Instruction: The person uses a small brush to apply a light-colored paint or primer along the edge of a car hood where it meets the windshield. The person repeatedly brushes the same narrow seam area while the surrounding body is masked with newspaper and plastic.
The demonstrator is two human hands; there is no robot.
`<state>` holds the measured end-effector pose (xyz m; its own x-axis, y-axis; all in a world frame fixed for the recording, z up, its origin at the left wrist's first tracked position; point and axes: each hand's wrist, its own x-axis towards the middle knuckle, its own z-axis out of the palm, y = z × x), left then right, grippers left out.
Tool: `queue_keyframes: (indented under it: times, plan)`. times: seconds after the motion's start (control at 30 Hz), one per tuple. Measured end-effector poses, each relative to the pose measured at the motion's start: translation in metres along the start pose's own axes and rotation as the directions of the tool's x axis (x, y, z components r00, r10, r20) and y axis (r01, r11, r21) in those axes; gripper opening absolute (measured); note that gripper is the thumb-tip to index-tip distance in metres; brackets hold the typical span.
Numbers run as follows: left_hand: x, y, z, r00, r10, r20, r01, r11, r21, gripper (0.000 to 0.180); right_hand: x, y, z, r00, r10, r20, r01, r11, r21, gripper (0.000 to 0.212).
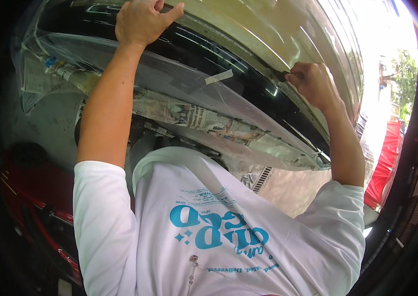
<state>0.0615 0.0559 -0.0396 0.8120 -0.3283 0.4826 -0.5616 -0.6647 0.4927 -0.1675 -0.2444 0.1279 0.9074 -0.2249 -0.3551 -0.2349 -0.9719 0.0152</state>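
A curved vehicle panel spans the top of the head view, with a glossy beige-gold surface [248, 29] above a shiny black band [209, 52]. Along their border runs a dull grey strip [214, 34]. My left hand [142, 22] rests at this border on the upper left, thumb stretched out to the right; its fingertips are partly cut off by the picture's edge. Farther right, my right hand [312, 84] is closed round a small dark tool [282, 75], whose tip meets the grey strip. My fingers hide most of that tool, so its exact kind does not show.
Clear plastic sheeting [179, 74] and taped newspaper [194, 113] cover the vehicle below the black band. A loose piece of pale tape [218, 77] sticks to the plastic. A red car [41, 197] stands at lower left. Red cloth [385, 163] hangs at right, near a floor grate [262, 178].
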Motion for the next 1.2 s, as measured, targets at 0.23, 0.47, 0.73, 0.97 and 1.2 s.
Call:
queue_keyframes:
  times: [0.23,0.47,0.73,0.97,1.2]
  plan:
    - [0.005,0.032,-0.018,0.999,-0.020,0.028,0.022,0.998,-0.052,0.040,0.019,0.016,-0.010,0.982,0.044,0.182,-0.067,0.990,0.124,0.017]
    - [0.002,0.003,-0.003,0.998,-0.039,0.058,0.038,0.999,0.004,0.060,-0.022,-0.027,0.012,0.994,-0.103,0.025,0.106,0.975,-0.197,0.018]
    - [0.000,-0.001,0.003,1.000,-0.004,0.008,0.003,0.999,0.034,0.059,-0.004,-0.020,-0.002,0.980,-0.153,0.125,0.157,0.987,-0.024,0.019]
    - [0.005,0.009,-0.002,0.996,-0.071,0.055,0.070,0.997,0.026,0.056,0.077,0.033,-0.012,0.883,-0.141,0.448,0.022,0.965,0.260,0.024]
    - [0.002,0.010,-0.008,0.995,-0.084,0.060,0.083,0.996,0.012,0.054,0.083,0.044,-0.027,0.863,-0.140,0.486,-0.104,0.891,0.442,0.022]
